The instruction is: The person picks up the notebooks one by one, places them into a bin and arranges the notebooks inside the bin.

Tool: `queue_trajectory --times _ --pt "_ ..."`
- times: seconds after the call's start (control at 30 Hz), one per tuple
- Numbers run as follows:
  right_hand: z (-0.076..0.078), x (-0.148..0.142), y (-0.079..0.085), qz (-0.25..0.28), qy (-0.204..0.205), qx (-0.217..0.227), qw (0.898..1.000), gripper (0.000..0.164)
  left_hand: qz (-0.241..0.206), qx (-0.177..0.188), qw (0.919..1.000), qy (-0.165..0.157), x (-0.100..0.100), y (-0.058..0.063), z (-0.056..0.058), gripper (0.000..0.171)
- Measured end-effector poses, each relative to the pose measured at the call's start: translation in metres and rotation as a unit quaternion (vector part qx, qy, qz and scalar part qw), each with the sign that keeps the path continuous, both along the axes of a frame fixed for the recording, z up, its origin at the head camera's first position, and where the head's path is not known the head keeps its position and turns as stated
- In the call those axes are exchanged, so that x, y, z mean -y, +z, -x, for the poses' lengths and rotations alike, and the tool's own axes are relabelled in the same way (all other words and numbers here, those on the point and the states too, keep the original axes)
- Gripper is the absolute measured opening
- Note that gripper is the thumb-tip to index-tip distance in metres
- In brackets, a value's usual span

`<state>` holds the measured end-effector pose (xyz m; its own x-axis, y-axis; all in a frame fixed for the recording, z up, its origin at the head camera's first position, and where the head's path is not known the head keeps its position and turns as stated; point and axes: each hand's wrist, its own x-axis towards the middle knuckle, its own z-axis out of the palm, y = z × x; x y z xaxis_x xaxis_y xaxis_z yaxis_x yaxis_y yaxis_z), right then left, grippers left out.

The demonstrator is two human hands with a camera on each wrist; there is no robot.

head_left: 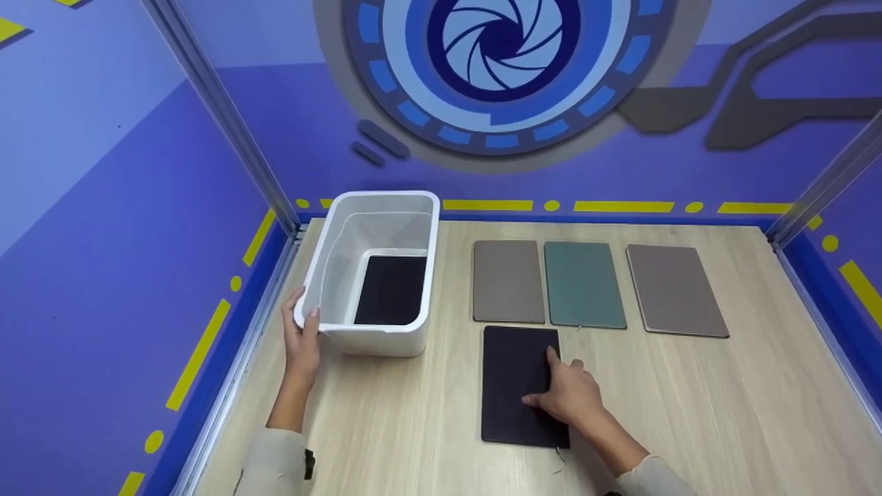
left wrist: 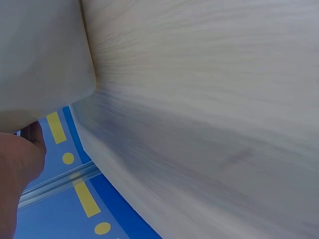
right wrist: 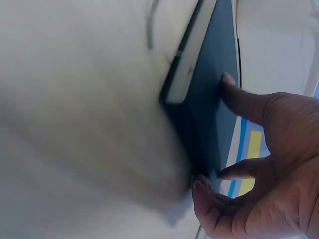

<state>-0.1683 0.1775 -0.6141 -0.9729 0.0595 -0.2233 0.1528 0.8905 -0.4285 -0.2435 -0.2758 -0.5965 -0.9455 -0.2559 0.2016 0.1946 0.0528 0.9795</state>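
A black notebook (head_left: 513, 386) lies at the front middle of the table, a thin ribbon showing at its near edge. My right hand (head_left: 575, 396) is at its right side, thumb on the cover and curled fingers at the edge. The right wrist view shows that notebook (right wrist: 214, 94) side-on, with its pale page block. At the left stands a white plastic bin (head_left: 375, 341); my left hand (head_left: 301, 344) grips its near left corner, thumb over the rim. Inside, a black notebook (head_left: 391, 289) lies flat on the bottom. The left wrist view shows mostly bin wall and table.
Behind the front notebook lie a grey-brown notebook (head_left: 508, 282), a green notebook (head_left: 586, 286) and a brownish notebook (head_left: 677, 289), in a row. Patterned blue-purple panels (head_left: 275, 138) with metal corner posts bound the wooden table (head_left: 413, 427) at the back and sides.
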Motion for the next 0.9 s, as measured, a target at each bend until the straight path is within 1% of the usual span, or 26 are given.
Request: queue_trajectory --times 0.2,0.37,0.53,0.67,0.77,0.9 --pt "0.002 0.006 0.0 0.024 -0.02 0.001 0.999 0.121 0.005 -0.001 0.9999 0.009 0.002 0.002 -0.002 0.052" --pt "0.0 0.005 0.002 0.034 -0.039 0.006 0.999 0.122 0.002 0.001 1.0 -0.003 -0.001 0.001 0.0 0.053" --pt "0.001 0.005 0.001 0.055 -0.04 0.008 0.998 0.125 -0.002 0.005 1.0 -0.004 -0.001 0.001 0.001 0.054" --pt "0.002 0.003 -0.003 0.083 -0.047 0.021 0.995 0.128 -0.006 0.007 1.0 -0.001 -0.001 0.002 -0.001 0.054" --pt "0.002 0.001 -0.007 0.105 -0.057 0.021 0.993 0.125 -0.005 0.011 0.9999 -0.004 -0.002 0.002 -0.001 0.054" --pt "0.001 -0.004 -0.012 0.13 -0.049 -0.005 0.99 0.117 -0.003 0.02 0.9998 -0.003 -0.002 0.001 -0.001 0.054"
